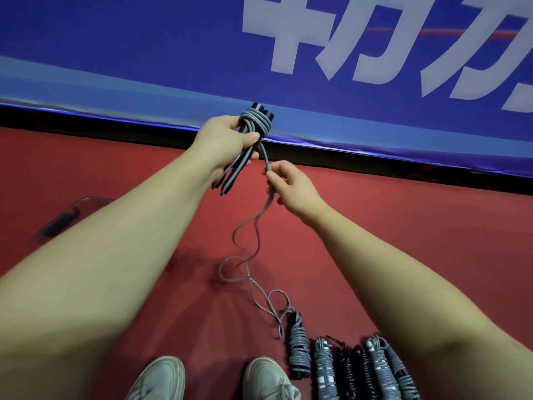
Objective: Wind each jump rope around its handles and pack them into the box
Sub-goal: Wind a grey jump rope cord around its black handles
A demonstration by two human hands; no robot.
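What the left hand (230,140) holds: fingers and thumb are curled tight round the pair of black-and-grey plastic jump rope handles (230,180), upper centre of the frame, with the handle ends sticking out above and below the fist.
Right hand (291,189): just below and right of the left hand, thumb and forefinger pinching the grey rubbery cord (245,243), the other fingers loosely curled.
Cord: round and smooth-looking. Several turns sit wrapped round the handle tops. Below the pinch it hangs in slack loops down to the matte red floor (403,241).
Wound rope bundles (323,368): a row in the lower right, grey cord coiled closely round dark handles, lying side by side. The loose cord's last loop lies just beside the leftmost one.
Edges: a black strip under the blue banner with white lettering (144,39) runs across behind the hands.
Room: red floor stretches wide either side of the hanging cord.
Pale sneakers (161,379): bottom centre, left of the bundles.
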